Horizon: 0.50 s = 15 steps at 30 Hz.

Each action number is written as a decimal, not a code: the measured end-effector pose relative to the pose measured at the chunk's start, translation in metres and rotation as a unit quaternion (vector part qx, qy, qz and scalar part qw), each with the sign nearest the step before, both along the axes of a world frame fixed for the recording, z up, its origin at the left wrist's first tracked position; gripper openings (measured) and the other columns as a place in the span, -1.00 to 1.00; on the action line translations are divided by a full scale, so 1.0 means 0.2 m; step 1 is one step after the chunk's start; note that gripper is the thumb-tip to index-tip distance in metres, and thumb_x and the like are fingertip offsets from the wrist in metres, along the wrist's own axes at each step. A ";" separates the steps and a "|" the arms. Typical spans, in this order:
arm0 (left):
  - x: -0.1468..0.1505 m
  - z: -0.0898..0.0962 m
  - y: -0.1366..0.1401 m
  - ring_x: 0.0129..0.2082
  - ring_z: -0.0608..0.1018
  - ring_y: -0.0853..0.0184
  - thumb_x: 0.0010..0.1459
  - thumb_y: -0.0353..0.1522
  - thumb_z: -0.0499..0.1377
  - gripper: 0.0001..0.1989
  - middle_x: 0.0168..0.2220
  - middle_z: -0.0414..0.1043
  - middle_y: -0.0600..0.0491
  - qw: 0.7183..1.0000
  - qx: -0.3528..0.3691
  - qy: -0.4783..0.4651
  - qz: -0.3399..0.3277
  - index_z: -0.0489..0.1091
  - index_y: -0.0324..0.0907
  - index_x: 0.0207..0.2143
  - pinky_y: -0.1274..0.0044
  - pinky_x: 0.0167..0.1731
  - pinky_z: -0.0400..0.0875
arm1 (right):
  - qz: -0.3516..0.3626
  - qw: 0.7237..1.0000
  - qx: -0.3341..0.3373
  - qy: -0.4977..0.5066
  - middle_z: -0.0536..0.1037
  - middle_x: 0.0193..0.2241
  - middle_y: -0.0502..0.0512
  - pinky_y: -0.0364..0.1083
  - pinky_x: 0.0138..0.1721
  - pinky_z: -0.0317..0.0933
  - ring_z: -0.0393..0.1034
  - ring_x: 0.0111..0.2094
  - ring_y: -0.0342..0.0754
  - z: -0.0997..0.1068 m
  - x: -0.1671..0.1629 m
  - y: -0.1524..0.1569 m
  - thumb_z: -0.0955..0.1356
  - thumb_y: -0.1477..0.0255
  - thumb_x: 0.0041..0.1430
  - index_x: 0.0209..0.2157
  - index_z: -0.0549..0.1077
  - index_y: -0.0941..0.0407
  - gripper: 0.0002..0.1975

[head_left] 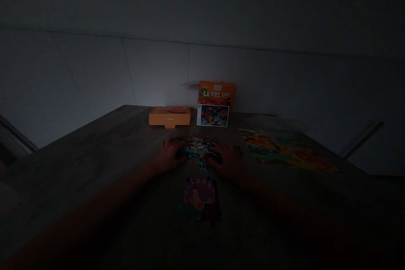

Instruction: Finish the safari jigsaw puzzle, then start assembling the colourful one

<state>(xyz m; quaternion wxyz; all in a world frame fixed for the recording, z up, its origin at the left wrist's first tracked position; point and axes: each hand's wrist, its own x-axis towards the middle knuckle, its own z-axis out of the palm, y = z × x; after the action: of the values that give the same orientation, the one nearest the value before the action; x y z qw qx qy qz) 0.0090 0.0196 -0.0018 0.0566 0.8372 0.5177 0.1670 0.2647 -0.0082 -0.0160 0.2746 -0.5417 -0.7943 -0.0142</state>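
Observation:
A heap of loose jigsaw puzzle pieces (198, 147), mostly teal, white and dark, lies on the grey table between my two hands. On its left side my left hand (169, 156) rests open, thumb apart from the fingers and touching the heap's edge. My right hand (227, 159) lies at the heap's right side, its fingers spread over the outer pieces. Closer to me is a partly joined purple puzzle section (199, 196) with a pale figure and light letters. The dim light hides fine detail at the fingertips.
A flat orange box (170, 117) lies at the back left. Beside it an orange "LEVEL UP!" box (218, 93) stands upright, with a picture card (212, 116) leaning on it. A colourful joined puzzle (286, 149) lies on the right. Behind the table (104, 135) rises a pale wall (158, 71).

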 end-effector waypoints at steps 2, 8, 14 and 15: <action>0.00 0.01 -0.01 0.15 0.26 0.06 0.07 -0.22 0.21 -0.45 0.13 0.35 0.01 1.000 0.004 -0.009 0.004 0.30 -0.04 0.14 0.25 0.12 0.19 | 0.000 1.000 -0.007 0.003 0.54 -0.08 0.17 0.12 0.03 0.09 0.33 -0.01 0.14 0.00 0.01 0.00 0.36 0.22 0.18 -0.05 0.50 0.08 -0.65; -0.01 0.05 -0.02 0.08 0.32 0.06 0.05 -0.26 0.20 -0.49 0.00 0.41 -0.03 0.996 0.053 -0.062 0.035 0.37 -0.09 0.10 0.25 0.08 0.24 | -0.008 1.000 -0.014 0.005 0.54 -0.08 0.19 0.09 0.04 0.11 0.34 -0.01 0.11 0.02 0.02 0.00 0.35 0.25 0.19 -0.08 0.53 0.09 -0.68; -0.08 0.07 0.02 0.03 0.40 0.04 0.11 -0.20 0.15 -0.64 0.00 0.43 -0.07 0.962 0.087 -0.144 0.217 0.50 -0.09 -0.06 0.24 0.01 0.31 | -0.006 1.000 -0.005 0.006 0.54 -0.08 0.18 0.11 0.03 0.13 0.35 -0.02 0.11 0.01 0.04 0.02 0.32 0.25 0.22 -0.13 0.58 0.07 -0.71; -0.09 0.07 0.03 0.02 0.41 0.02 0.11 -0.18 0.15 -0.62 0.00 0.43 -0.10 0.955 0.078 -0.150 0.244 0.50 -0.09 -0.06 0.23 -0.01 0.32 | -0.007 1.000 -0.005 0.006 0.54 -0.08 0.19 0.11 0.03 0.13 0.35 -0.02 0.11 0.00 0.04 0.02 0.33 0.26 0.21 -0.12 0.58 0.07 -0.71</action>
<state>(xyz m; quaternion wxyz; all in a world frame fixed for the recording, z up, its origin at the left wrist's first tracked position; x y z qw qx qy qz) -0.0088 0.0259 0.0123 0.0256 0.6526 0.6770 0.3392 0.2724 -0.0039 -0.0153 0.2765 -0.5484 -0.7891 -0.0092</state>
